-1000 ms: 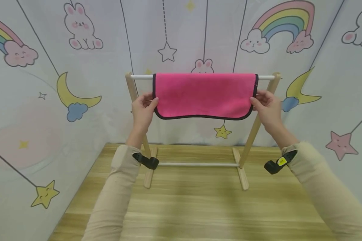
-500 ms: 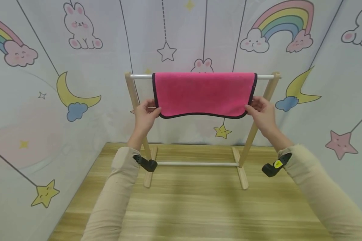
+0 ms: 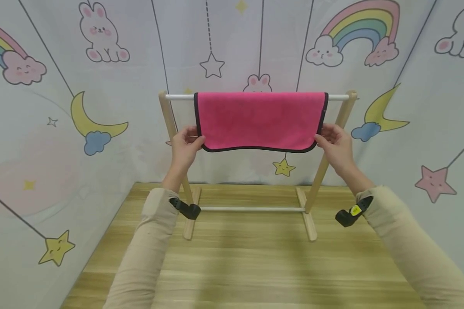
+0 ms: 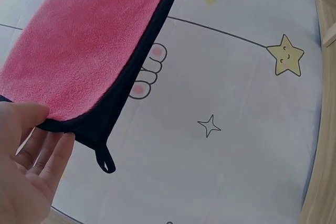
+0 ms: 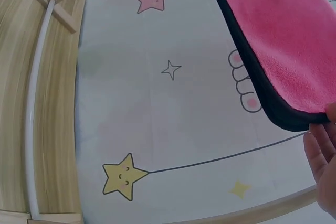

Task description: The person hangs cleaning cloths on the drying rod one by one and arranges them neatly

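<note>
A pink towel (image 3: pixel 261 122) with a dark border hangs folded over the white top bar (image 3: pixel 179 97) of a wooden rack. My left hand (image 3: pixel 184 148) pinches its left edge near the lower corner, thumb in front and fingers behind. At the opposite edge my right hand (image 3: pixel 337 148) pinches the towel in the same way. In the left wrist view, a small dark hanging loop (image 4: pixel 105 158) dangles from the fabric beside the left hand. The right wrist view has the towel's rounded dark corner (image 5: pixel 286 119) at the right fingertips.
The rack's wooden legs (image 3: pixel 322 171) stand on a wood-grain surface (image 3: pixel 251 266), joined low down by a white crossbar (image 3: pixel 251 209). Behind and at both sides hangs a pale backdrop (image 3: pixel 139 86) printed with rabbits, stars, moons and rainbows.
Both hands have slid down the towel's side edges toward its lower corners and slightly inward. The lower hem bowed upward, then flattened somewhat. The towel stays over the bar.
</note>
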Tool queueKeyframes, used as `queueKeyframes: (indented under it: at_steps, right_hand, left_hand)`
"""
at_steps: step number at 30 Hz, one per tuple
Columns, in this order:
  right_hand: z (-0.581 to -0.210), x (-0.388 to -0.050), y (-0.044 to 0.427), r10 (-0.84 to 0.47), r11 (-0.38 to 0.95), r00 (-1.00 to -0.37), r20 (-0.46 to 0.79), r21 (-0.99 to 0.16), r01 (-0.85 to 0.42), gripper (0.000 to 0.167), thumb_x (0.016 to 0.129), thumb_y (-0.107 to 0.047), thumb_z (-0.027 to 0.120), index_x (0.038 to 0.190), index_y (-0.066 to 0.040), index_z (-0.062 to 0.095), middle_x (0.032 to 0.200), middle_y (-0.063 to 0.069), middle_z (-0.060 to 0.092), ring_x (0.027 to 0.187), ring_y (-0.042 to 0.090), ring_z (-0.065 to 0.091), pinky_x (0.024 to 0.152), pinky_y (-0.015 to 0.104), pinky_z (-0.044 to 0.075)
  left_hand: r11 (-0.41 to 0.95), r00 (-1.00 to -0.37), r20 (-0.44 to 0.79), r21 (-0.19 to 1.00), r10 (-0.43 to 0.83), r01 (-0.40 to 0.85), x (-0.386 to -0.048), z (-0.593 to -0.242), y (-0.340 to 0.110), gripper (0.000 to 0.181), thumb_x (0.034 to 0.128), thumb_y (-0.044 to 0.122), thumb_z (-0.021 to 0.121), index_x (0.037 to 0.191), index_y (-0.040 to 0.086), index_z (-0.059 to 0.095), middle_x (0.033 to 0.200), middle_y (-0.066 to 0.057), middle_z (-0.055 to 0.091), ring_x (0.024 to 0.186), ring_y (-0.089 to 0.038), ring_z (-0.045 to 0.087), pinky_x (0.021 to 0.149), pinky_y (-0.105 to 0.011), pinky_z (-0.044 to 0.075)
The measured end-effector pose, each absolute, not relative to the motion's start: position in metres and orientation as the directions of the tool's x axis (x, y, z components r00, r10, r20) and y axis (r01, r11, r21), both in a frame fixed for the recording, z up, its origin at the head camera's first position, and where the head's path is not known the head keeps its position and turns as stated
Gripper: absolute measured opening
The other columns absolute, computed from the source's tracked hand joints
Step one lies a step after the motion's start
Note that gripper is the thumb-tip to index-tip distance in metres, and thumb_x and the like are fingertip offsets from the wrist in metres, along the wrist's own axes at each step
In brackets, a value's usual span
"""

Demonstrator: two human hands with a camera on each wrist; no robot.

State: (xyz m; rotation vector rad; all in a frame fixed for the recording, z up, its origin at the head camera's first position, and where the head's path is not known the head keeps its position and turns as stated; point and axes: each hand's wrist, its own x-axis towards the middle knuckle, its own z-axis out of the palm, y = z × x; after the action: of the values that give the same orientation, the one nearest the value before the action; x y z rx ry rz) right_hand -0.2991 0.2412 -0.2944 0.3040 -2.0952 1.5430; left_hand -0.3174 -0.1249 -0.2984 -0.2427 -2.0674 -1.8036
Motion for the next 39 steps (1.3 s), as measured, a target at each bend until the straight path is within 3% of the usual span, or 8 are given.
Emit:
queueKeyframes:
  at_steps: [8,14,20,28,36,39]
  right_hand:
    - [-0.281,-0.284,0.231,0.123,0.337,-0.833,0.539,-0.812,-0.476,0.024,0.085,0.004,0.057,0.107,0.012,0.053,0.08,-0.01,0.057,0.069,0.002,0.055,0.062,0.011,0.048]
    - [-0.279,-0.29,0.232,0.138,0.352,-0.821,0.555,-0.802,-0.483,0.026,0.086,-0.001,0.058,0.109,0.01,0.054,0.082,-0.01,0.058,0.072,0.002,0.056,0.064,0.011,0.048]
    - [-0.287,-0.294,0.238,0.131,0.378,-0.836,0.533,-0.806,-0.455,0.028,0.087,-0.002,0.057,0.111,0.01,0.052,0.084,-0.01,0.057,0.073,0.001,0.056,0.064,0.011,0.048]
    - [-0.284,-0.284,0.238,0.136,0.335,-0.834,0.535,-0.817,-0.469,0.025,0.085,0.001,0.057,0.109,0.008,0.054,0.083,-0.011,0.058,0.074,-0.001,0.056,0.065,0.009,0.047]
    - [-0.297,-0.294,0.248,0.127,0.372,-0.833,0.538,-0.804,-0.463,0.028,0.085,-0.002,0.06,0.111,0.005,0.054,0.083,-0.014,0.057,0.072,-0.001,0.056,0.065,0.009,0.047]
    - [-0.303,-0.29,0.252,0.11,0.449,-0.825,0.554,-0.769,-0.456,0.03,0.085,-0.007,0.061,0.112,0.004,0.055,0.083,-0.016,0.056,0.074,-0.003,0.055,0.065,0.008,0.046]
  left_hand:
    - [0.151,-0.899,0.412,0.908,-0.148,0.391,-0.318,-0.296,-0.125,0.025,0.0856,0.003,0.059,0.109,-0.005,0.055,0.097,-0.009,0.057,0.082,-0.011,0.057,0.068,-0.02,0.053]
    - [0.108,-0.875,0.444,0.896,-0.191,0.431,-0.316,-0.291,-0.125,0.026,0.0854,0.003,0.06,0.11,-0.006,0.054,0.093,-0.006,0.057,0.079,-0.01,0.057,0.064,-0.018,0.052]
    - [0.118,-0.895,0.409,0.912,-0.176,0.393,-0.313,-0.297,-0.126,0.027,0.0858,0.003,0.059,0.111,-0.005,0.054,0.094,-0.006,0.056,0.08,-0.01,0.057,0.068,-0.019,0.053]
    - [0.109,-0.911,0.387,0.921,-0.143,0.374,-0.306,-0.293,-0.127,0.032,0.0845,0.002,0.061,0.114,-0.007,0.052,0.095,-0.008,0.055,0.079,-0.008,0.055,0.064,-0.015,0.051]
    - [0.179,-0.909,0.406,0.905,-0.093,0.386,-0.308,-0.301,-0.134,0.03,0.0839,0.004,0.062,0.112,-0.006,0.055,0.099,-0.014,0.059,0.082,-0.009,0.057,0.067,-0.016,0.051]
    - [0.295,-0.887,0.454,0.861,-0.082,0.413,-0.309,-0.311,-0.142,0.032,0.0829,0.006,0.064,0.112,-0.004,0.056,0.102,-0.016,0.061,0.088,-0.015,0.058,0.071,-0.018,0.05]
